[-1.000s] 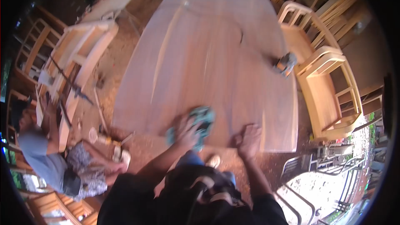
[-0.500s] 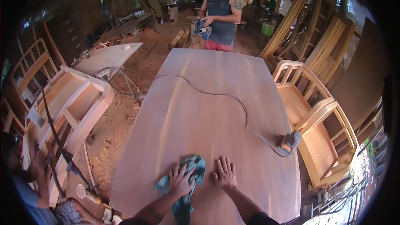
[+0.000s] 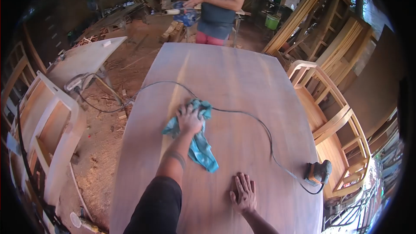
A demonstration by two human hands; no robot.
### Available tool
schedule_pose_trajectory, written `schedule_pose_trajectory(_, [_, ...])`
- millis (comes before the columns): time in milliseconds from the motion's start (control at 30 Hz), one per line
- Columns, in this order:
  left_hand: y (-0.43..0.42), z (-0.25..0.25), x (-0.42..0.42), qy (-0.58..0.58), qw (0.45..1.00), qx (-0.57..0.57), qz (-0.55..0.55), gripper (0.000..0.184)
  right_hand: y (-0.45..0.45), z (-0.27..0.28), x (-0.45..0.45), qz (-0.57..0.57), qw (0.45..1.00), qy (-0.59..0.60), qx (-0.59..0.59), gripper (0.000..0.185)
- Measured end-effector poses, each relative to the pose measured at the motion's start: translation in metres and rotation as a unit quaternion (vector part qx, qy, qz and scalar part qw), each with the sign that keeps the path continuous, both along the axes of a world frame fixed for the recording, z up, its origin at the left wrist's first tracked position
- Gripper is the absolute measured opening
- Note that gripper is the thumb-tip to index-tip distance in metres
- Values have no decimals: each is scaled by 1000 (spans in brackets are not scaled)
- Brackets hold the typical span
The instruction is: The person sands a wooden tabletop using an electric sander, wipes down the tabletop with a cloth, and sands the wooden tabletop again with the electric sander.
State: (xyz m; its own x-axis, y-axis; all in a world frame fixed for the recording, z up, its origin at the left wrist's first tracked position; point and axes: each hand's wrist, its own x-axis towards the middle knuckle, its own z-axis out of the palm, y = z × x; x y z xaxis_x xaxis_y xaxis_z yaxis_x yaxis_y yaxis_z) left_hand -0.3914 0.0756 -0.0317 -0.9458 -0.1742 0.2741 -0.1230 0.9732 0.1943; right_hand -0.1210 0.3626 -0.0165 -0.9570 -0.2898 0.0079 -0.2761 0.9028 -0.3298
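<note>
My left hand presses a crumpled teal cloth onto a large wooden tabletop, its fingers bent over the rag. One end of the cloth trails back toward me. Lying flat on the wood nearer to me, my right hand has its fingers apart and holds nothing. A dark power cord crosses the tabletop just beyond the cloth. It leads to an orange and black sander at the right edge.
Across the tabletop stands a person with a blue power tool. Wooden bench frames flank the right side, and a pale wooden frame is at left. A board-topped table stands further back, above sawdust-covered ground.
My left hand has pushed the cloth forward across the tabletop, up to the cord. The right hand stays flat on the wood. The person opposite has shifted left with the blue tool.
</note>
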Motion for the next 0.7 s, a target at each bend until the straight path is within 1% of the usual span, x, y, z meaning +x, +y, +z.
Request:
schedule_pose_trajectory(67, [-17, -4, -19, 1, 998, 51, 35, 49, 1, -1, -3, 3, 1000, 4, -8, 69])
schedule_pose_trajectory(133, [-17, -10, -20, 9, 997, 40, 68, 50, 0, 0, 0, 0, 1000, -1, -15, 69])
schedule_pose_trajectory(200, [-17, -4, -7, 4, 994, 35, 102, 51, 0, -1, 1, 2, 1000, 0, -10, 69])
schedule_pose_trajectory(267, [-10, 4, 25, -11, 990, 34, 135, 53, 0, -1, -1, 3, 1000, 7, -11, 69])
schedule_pose_trajectory(367, [-14, 12, 87, -32, 989, 29, 138, 61, 3, -5, 2, 1, 1000, 15, -13, 69])
schedule_pose_trajectory(500, [-18, 11, 197, -46, 987, 11, 153, 67, 6, -14, 5, 2, 999, 39, -23, 68])
schedule_pose_trajectory(700, [-4, 9, 372, -3, 988, -19, 155, 67, 7, -25, 4, -3, 997, 66, -27, 66])
